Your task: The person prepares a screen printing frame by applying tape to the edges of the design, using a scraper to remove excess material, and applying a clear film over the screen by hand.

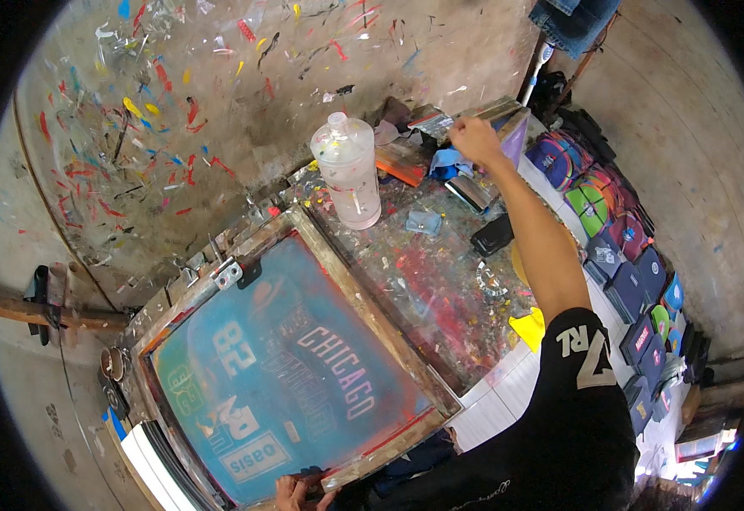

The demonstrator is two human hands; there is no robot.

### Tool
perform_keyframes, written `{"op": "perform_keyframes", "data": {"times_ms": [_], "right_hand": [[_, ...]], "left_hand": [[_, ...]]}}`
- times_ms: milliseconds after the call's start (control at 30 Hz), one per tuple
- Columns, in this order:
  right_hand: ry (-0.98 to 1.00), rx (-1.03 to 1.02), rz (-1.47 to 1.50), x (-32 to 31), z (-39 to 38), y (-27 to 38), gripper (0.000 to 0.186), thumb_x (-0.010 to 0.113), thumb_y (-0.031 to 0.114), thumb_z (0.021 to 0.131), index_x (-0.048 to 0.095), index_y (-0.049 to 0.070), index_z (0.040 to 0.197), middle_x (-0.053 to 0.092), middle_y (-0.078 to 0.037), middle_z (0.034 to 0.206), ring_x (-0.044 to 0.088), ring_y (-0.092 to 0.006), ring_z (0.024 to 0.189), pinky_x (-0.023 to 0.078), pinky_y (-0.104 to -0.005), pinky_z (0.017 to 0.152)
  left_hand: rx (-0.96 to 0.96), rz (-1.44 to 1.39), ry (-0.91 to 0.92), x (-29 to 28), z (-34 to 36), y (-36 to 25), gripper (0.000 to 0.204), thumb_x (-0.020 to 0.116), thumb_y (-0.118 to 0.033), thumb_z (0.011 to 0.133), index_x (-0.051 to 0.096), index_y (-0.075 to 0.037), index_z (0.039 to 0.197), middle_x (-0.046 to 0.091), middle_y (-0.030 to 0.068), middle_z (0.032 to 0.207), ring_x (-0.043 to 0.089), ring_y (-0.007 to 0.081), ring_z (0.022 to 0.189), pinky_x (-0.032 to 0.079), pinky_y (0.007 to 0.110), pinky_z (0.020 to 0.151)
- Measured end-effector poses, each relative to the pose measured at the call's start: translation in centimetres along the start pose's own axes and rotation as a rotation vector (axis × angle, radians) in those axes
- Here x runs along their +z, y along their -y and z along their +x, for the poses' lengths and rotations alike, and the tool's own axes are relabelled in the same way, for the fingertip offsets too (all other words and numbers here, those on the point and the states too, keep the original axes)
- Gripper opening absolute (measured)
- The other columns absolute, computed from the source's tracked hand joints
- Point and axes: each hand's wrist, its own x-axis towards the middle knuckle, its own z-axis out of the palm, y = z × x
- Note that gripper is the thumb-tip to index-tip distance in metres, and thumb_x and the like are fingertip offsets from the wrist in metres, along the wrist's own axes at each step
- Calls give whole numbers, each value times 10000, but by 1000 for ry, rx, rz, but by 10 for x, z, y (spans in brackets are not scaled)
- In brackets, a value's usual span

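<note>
A wood-framed silk screen [312, 345] with blue mesh and pale stencilled lettering lies tilted at the lower left, held at its far side by a metal hinge clamp [228, 274]. My left hand [295, 492] grips the screen's near edge, fingers curled over the wood. My right arm stretches over the paint-stained table [423, 281] to its back. There my right hand [474, 141] is closed, beside a clear plastic packet [432, 124] and above a crumpled blue cloth [451, 163]. Whatever its fingers hold, if anything, is too small to make out.
A large clear plastic jug [345, 170] stands behind the screen. Near it lie an orange-edged squeegee [400, 169], a metal-faced block [469, 194] and a black pouch [493, 234]. Yellow cloth [528, 328] rests by my forearm. Stacked printed bags [589, 204] line the right side.
</note>
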Motion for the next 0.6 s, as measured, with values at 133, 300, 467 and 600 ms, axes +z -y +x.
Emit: {"op": "perform_keyframes", "data": {"times_ms": [133,300,467,600], "right_hand": [[204,-225,-52,19,17,18,506,699,441,742,681,12,1010,669,-269,1031,640,-416,1008,501,-486,886],[391,-265,-303,55,-1,61,759,746,620,705,637,51,1195,597,-235,1233,565,-407,1132,462,-466,946],[303,-258,-488,61,3,72,815,685,702,724,649,69,1237,360,-180,1475,241,-426,1410,249,-650,1068],[410,-53,-470,59,5,77,843,660,729,725,643,79,1263,381,-179,1456,271,-415,1394,206,-685,1067]], "left_hand": [[-158,-188,65,13,-21,28,296,602,-216,967,627,-52,1212,451,20,821,445,157,739,400,346,682],[-121,-290,-34,22,-30,39,319,558,-203,993,574,-24,1256,506,58,896,506,188,772,439,348,682],[151,-20,-47,8,-12,19,336,552,-177,991,523,-17,1285,588,110,977,607,224,851,514,338,719],[46,-24,-14,5,-2,6,309,561,-170,986,545,-23,1258,594,105,978,613,222,848,524,339,719]]}}
